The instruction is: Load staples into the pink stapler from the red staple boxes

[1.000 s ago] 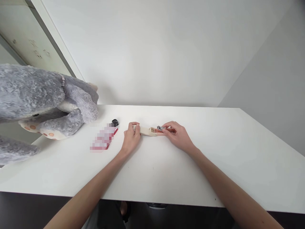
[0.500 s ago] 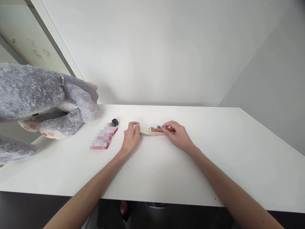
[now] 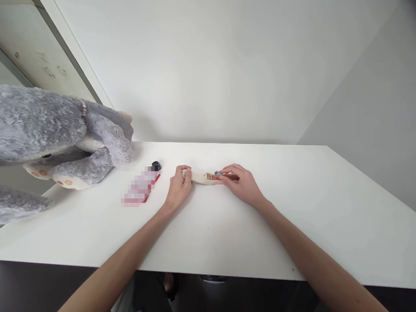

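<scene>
A cream and pinkish-red stapler (image 3: 199, 177) lies opened out lengthwise on the white table. My left hand (image 3: 180, 184) is closed around its cream left end, thumb on the near side. At the stapler's red right half, my right hand (image 3: 242, 184) pinches a small grey metal piece (image 3: 218, 173) between thumb and fingers. This piece sits low over the open red channel (image 3: 231, 177); whether it is fixed to the stapler cannot be made out. My right fingers hide part of that channel.
Left of my hands lies a blurred red and white packet (image 3: 139, 188), with a small black object (image 3: 156, 166) at its far end. A large grey plush toy (image 3: 65, 138) rests on the table's left side. A white wall (image 3: 208, 73) rises behind the table (image 3: 208, 242).
The grey metal piece has tipped lower and flatter toward the red channel, with my right fingers still on it. My left hand has hardly moved.
</scene>
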{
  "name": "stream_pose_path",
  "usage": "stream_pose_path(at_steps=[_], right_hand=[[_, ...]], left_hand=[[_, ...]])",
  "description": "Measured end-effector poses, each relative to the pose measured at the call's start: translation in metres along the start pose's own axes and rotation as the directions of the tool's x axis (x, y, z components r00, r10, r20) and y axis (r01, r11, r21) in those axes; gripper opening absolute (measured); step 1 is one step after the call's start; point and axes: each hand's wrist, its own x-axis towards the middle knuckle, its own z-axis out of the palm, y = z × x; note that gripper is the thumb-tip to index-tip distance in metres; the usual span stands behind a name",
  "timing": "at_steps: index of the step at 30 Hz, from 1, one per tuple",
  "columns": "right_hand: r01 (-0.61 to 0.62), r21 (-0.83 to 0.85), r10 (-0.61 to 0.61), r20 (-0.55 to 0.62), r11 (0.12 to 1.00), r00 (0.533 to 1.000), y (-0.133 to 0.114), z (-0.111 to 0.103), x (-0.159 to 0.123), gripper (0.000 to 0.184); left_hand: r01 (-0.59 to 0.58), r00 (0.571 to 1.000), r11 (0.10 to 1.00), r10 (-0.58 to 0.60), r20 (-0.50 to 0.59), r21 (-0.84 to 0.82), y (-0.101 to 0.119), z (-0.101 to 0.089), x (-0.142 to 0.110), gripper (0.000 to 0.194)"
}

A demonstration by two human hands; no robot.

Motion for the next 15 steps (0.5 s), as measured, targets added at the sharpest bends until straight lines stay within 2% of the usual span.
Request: stream_pose_path(at_steps=[10, 15], right_hand=[[-0.035, -0.015, 0.035, -0.006, 0.999, 0.999, -0.0009, 0.0018, 0.0004, 0.024], [-0.078, -0.020, 0.077, -0.016, 0.997, 0.997, -0.0015, 0.0001, 0.0003, 0.025]], left_hand=[[-0.001, 1.000, 1.000, 0.001, 0.007, -0.001, 0.0005, 0.0005, -0.0005, 0.035], [0.027, 0.999, 0.998, -0.028, -0.015, -0.058, 0.0015, -0.0005, 0.0005, 0.035]])
